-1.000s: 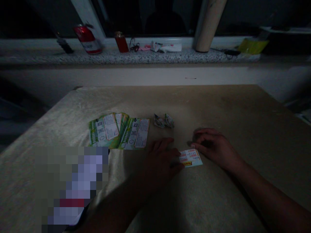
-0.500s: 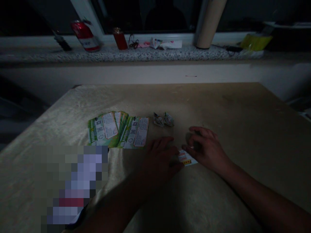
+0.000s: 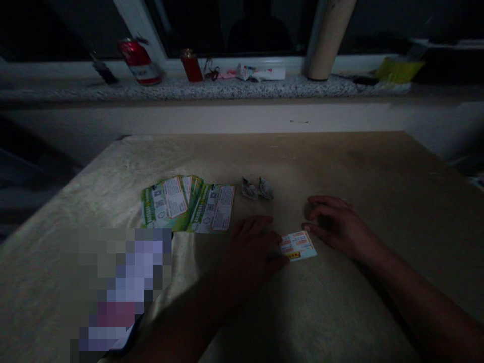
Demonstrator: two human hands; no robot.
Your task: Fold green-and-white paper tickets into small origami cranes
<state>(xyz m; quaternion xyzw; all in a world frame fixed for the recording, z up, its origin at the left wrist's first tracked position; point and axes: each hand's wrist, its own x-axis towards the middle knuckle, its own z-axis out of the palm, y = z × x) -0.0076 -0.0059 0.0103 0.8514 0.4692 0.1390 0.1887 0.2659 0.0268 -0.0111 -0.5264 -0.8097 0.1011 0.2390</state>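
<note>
A small white printed card (image 3: 302, 244) with orange text blocks and a yellow-red strip lies on the table in the head view. My left hand (image 3: 257, 247) rests at its left end, thumb and index finger on the edge, covering part of it. Just right of the card is my right hand (image 3: 336, 222), fingers curved and apart from the thumb, with nothing visible between them. Several green leaflets (image 3: 212, 209) lie fanned out beyond my left hand. Two small crumpled wrappers (image 3: 249, 189) sit to the right of the leaflets.
A pixelated long object, perhaps a phone (image 3: 132, 282), lies at the lower left of the table (image 3: 378, 166). On the stone windowsill stand a red can (image 3: 139, 63), a red-brown lighter-like item (image 3: 191, 65), a white tube (image 3: 268, 74), a tan cylinder (image 3: 330, 43) and a yellow packet (image 3: 399, 69).
My right hand has moved off the card to the right, so more of the card shows. My left hand keeps its place at the card's left end. The view has shifted slightly.
</note>
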